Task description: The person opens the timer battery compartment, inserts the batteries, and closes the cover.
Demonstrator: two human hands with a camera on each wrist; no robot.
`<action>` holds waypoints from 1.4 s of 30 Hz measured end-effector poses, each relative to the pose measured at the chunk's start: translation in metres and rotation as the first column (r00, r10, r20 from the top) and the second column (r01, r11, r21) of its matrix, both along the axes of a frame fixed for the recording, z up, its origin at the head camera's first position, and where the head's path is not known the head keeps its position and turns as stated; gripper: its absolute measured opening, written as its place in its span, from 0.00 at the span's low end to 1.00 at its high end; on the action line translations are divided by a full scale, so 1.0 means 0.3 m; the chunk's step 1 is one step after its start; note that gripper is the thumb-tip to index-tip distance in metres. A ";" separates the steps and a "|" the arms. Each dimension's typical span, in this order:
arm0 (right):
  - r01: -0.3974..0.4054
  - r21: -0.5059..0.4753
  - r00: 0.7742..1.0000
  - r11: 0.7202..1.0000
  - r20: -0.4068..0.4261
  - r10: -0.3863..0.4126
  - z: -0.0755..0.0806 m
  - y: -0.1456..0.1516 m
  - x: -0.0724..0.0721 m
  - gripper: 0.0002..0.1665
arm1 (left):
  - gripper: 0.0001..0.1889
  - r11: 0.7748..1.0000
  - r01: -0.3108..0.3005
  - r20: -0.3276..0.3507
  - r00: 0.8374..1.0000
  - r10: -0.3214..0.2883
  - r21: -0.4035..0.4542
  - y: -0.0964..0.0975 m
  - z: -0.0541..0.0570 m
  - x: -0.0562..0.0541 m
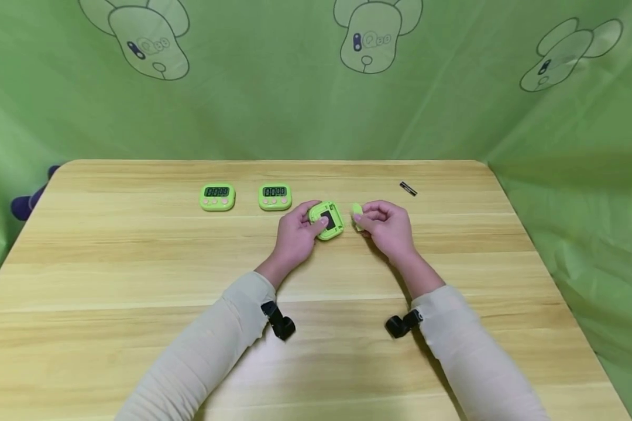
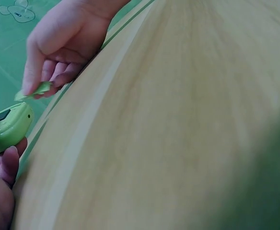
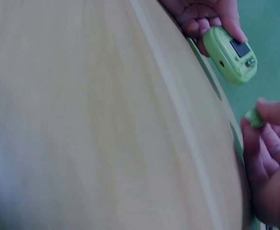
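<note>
My left hand [image 1: 294, 234] grips a green digital timer [image 1: 338, 217] by its left side, thumb on the dark patch of its back. The timer's back faces up, with an uncovered battery slot along its right edge. Just right of it, my right hand [image 1: 392, 229] pinches a small green battery cover [image 1: 357, 209] between thumb and fingers. A short gap separates cover and timer. In the left wrist view the cover [image 2: 40, 89] appears above the timer [image 2: 16, 125]. The right wrist view shows the timer's slot end [image 3: 249, 62] facing the right hand.
Two more green timers lie face up at the back left, one [image 1: 217, 197] farther left and one [image 1: 275, 197] beside the left hand. A black battery [image 1: 408, 188] lies behind the right hand. Green curtains [image 1: 305, 117] hang along the back and sides of the wooden table [image 1: 137, 269].
</note>
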State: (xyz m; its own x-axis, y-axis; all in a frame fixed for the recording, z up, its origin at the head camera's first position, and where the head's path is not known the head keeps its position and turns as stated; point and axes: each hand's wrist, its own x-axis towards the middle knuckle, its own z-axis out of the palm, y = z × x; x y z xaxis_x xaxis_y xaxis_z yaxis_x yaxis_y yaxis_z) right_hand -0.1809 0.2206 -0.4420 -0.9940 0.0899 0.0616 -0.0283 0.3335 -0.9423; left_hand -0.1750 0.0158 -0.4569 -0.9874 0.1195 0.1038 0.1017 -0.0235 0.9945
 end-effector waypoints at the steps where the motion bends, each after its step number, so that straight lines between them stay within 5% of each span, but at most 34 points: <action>1: 0.010 0.053 1.000 0.999 -0.007 -0.010 0.000 0.008 0.000 0.11 | 0.21 1.000 0.002 0.003 1.000 -0.002 0.008 0.000 0.000 0.000; 6: 0.034 0.289 0.999 0.957 -0.049 -0.021 -0.002 0.038 -0.001 0.13 | 0.22 1.000 0.006 0.012 1.000 -0.006 0.020 -0.004 0.003 0.001; 11: 0.037 0.409 0.997 0.912 -0.074 -0.007 -0.003 0.049 -0.006 0.14 | 0.23 1.000 0.011 0.001 1.000 -0.011 0.020 -0.004 -0.002 0.000; 21: 0.153 0.343 0.988 0.927 -0.053 -0.143 -0.006 0.116 -0.024 0.17 | 0.25 0.999 -0.001 -0.063 0.998 -0.001 -0.032 -0.005 -0.009 0.000; 28: 0.293 0.333 0.954 0.896 -0.034 -0.299 -0.001 0.224 -0.060 0.19 | 0.25 1.000 0.001 -0.059 0.998 -0.003 -0.031 -0.007 -0.011 0.000; 42: 0.300 0.405 0.947 0.864 -0.016 -0.321 0.002 0.319 -0.156 0.25 | 0.25 1.000 0.005 -0.068 0.998 -0.007 -0.021 -0.006 -0.007 0.000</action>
